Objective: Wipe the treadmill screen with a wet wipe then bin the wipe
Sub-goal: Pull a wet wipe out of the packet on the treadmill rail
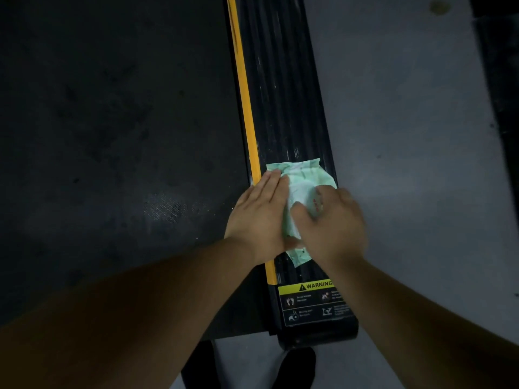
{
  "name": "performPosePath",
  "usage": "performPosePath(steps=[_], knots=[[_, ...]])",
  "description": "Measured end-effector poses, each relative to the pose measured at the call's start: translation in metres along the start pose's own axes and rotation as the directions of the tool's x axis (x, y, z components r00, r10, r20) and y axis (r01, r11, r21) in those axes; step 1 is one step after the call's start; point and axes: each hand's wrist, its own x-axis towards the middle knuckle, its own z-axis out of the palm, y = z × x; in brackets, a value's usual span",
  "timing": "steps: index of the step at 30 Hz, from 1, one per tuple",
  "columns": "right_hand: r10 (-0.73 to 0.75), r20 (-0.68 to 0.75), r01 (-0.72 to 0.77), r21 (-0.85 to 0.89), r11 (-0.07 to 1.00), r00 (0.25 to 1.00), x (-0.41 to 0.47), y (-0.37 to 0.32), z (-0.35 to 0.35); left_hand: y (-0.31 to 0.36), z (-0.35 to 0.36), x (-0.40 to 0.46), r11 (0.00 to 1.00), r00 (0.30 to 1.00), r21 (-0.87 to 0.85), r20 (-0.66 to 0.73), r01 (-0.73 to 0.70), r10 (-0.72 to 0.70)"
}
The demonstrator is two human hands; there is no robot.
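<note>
Both bare forearms reaching forward and down; left hand (257,217) lying flat, fingers extended together; right hand (331,220) curling, blurred, thumb angling inward, hands nearly touching.

Treadmill belt (118,130): left part of view. Side rail (283,94): directly right of the belt, running from far to near, an edge strip (243,88) between the two. Wipes packet (302,175): lying on the side rail. Left hand (258,217): flat on the packet's left side, overlapping the strip. Right hand (334,223): on the packet's right side, near end. Warning label (314,301): on the rail, nearer than the packet. Floor (415,136): right of the rail. Shoe (295,369): on the floor, at the rail's near end.
</note>
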Motion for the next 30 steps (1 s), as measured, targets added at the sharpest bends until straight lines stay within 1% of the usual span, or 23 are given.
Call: performPosePath(steps=[2, 3, 4, 6, 7, 9, 10, 12, 14, 16, 19, 22, 26, 28, 30], knots=[[0.082, 0.028, -0.086, 0.184, 0.979, 0.996, 0.006, 0.008, -0.014, 0.000, 0.000, 0.001, 1.000, 1.000, 0.004, 0.001, 0.012, -0.012], [0.118, 0.028, -0.121, 0.221, 0.968, 0.993, 0.010, 0.015, -0.020, 0.000, 0.001, 0.001, 1.000, 1.000, 0.004, 0.001, 0.015, -0.015], [0.131, 0.006, -0.129, 0.206, 0.970, 0.991, 0.013, 0.023, -0.024, -0.001, 0.001, 0.001, 1.000, 1.000, 0.006, 0.001, 0.013, -0.013], [0.121, -0.053, -0.116, 0.090, 0.989, 0.991, 0.017, 0.038, -0.030, -0.002, 0.002, 0.000, 1.000, 1.000, 0.011, 0.001, 0.006, -0.006], [0.080, -0.077, -0.081, -0.010, 0.997, 0.994, 0.018, 0.044, -0.031, -0.002, 0.002, 0.000, 1.000, 1.000, 0.008, 0.003, 0.004, -0.004], [-0.123, -0.083, 0.103, -0.218, 0.970, 0.989, 0.017, 0.049, -0.030, -0.001, 0.002, 0.000, 1.000, 1.000, -0.002, 0.007, 0.006, -0.006], [-0.225, -0.079, 0.196, -0.272, 0.942, 0.971, 0.017, 0.049, -0.030, -0.001, 0.002, 0.000, 1.000, 1.000, -0.007, 0.008, 0.008, -0.008], [-0.357, -0.046, 0.329, -0.294, 0.897, 0.933, 0.019, 0.041, -0.026, 0.000, 0.001, 0.000, 1.000, 1.000, -0.013, 0.015, 0.011, -0.011], [-0.409, 0.019, 0.400, -0.255, 0.880, 0.912, 0.018, 0.027, -0.019, 0.000, 0.002, 0.000, 1.000, 1.000, -0.016, 0.011, 0.012, -0.012], [-0.396, 0.039, 0.397, -0.171, 0.902, 0.917, 0.016, 0.015, -0.010, 0.000, 0.003, 0.000, 1.000, 1.000, -0.015, 0.005, 0.011, -0.011], [-0.316, 0.013, 0.316, -0.056, 0.947, 0.949, 0.013, 0.012, -0.003, -0.001, 0.002, 0.000, 1.000, 1.000, -0.010, 0.004, 0.008, -0.008], [-0.265, 0.035, 0.265, 0.004, 0.964, 0.964, 0.007, 0.020, -0.005, -0.001, 0.002, 0.000, 1.000, 1.000, -0.002, 0.013, 0.011, -0.011], [-0.207, 0.143, 0.222, -0.097, 0.970, 0.968, 0.004, 0.021, -0.010, 0.001, 0.003, 0.000, 1.000, 1.000, 0.003, 0.011, 0.021, -0.021], [-0.189, 0.164, 0.216, -0.167, 0.962, 0.968, 0.007, 0.015, -0.013, 0.001, 0.003, -0.001, 1.000, 1.000, 0.002, 0.006, 0.020, -0.020], [-0.218, 0.164, 0.251, -0.224, 0.942, 0.962, 0.011, 0.010, -0.014, 0.000, 0.004, 0.000, 1.000, 1.000, -0.001, 0.004, 0.017, -0.017]])
